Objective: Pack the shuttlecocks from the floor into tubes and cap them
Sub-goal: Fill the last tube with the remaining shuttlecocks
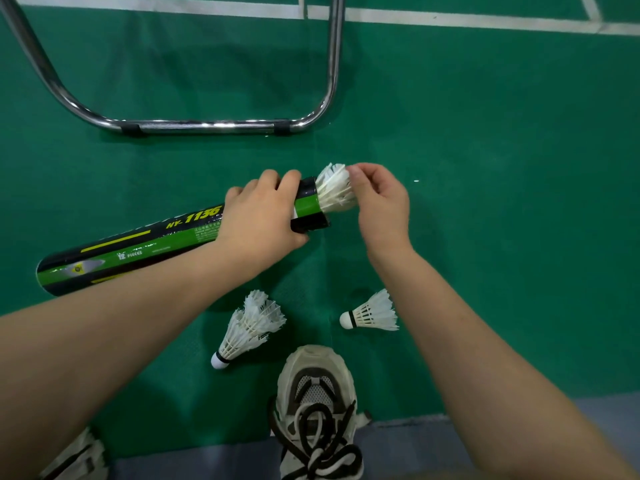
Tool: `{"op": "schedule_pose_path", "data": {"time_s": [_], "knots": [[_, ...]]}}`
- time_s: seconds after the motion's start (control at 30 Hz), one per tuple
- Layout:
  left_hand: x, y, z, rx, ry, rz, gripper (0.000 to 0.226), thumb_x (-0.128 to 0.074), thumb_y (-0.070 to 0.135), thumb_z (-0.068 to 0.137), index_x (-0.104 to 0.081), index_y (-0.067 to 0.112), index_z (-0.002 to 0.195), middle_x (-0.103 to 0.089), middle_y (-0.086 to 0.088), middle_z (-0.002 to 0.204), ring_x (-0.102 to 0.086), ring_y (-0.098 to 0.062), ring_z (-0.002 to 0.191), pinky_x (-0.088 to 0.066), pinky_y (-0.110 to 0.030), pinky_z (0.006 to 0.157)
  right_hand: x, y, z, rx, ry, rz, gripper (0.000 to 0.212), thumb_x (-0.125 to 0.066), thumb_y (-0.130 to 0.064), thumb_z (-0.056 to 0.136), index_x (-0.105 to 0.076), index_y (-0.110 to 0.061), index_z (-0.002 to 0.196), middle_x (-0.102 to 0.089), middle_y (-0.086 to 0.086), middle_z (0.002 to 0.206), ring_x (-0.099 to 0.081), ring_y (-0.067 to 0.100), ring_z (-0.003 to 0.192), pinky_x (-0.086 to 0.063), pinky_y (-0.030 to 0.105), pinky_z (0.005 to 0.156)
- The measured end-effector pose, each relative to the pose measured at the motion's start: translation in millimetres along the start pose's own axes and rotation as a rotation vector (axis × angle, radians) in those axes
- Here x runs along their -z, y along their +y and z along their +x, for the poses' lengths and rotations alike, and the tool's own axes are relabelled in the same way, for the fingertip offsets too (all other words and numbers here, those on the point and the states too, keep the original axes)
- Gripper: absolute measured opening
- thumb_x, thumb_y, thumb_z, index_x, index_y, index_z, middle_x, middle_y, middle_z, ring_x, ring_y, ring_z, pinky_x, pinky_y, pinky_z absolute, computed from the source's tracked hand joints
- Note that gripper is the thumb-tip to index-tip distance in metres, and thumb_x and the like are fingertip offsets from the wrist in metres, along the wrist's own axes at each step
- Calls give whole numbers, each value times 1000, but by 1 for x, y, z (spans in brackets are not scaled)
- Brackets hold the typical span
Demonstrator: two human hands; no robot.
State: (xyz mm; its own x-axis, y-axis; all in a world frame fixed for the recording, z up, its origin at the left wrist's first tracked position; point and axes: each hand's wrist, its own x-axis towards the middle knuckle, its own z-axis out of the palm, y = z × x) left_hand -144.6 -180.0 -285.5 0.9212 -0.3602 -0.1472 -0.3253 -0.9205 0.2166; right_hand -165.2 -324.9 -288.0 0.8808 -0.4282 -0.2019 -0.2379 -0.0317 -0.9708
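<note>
One glossy black-and-green tube slants across the middle left of the frame, over the textured green floor. The left hand wraps round it near the open end. The right hand pinches the frayed white feathers of a shuttlecock poking from the mouth. At lower centre lie a nested stack, count unclear, and one single shuttlecock with a rounded white tip.

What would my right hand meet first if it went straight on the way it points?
The right hand pinches the feathers of the shuttlecock; pushing on, it would probably meet the open rim of the tube.
</note>
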Motion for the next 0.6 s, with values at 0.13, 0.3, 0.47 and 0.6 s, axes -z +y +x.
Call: {"op": "schedule_pose_path", "data": {"time_s": [0.13,0.3,0.47,0.6], "knots": [[3,2,1,2,38,-25,66,-71,38,69,-41,15,123,-50,-11,110,-52,-34,103,-37,-42,85,-7,0,-16,-73,-334,-37,9,-50,-14,95,-59,-13,95,-60,-3,84,-53,7,79,-43,20,77],[0,2,-12,-39,2,15,63,-64,39,75,-38,15,127,-49,-11,112,-51,-33,105,-36,-42,88,-5,-4,-15,-232,-809,-181,15,-61,-26,87,-66,-16,99,-66,6,104,-61,20,103,-43,34,101],[1,0,-14,-45,-5,18,66,-66,42,73,-37,17,128,-48,-9,112,-50,-32,106,-35,-41,89,-12,-8,-17,-185,-730,-312,29,-65,-38,82,-69,-11,88,-69,2,93,-62,14,93,-47,39,96],[2,-6,-13,-62,-17,41,70,-69,45,70,-37,17,127,-49,-9,112,-52,-32,104,-36,-41,87,8,6,-23,110,26,-338,11,-55,-29,89,-65,-25,92,-65,-12,92,-59,8,93,-45,30,86]]}}
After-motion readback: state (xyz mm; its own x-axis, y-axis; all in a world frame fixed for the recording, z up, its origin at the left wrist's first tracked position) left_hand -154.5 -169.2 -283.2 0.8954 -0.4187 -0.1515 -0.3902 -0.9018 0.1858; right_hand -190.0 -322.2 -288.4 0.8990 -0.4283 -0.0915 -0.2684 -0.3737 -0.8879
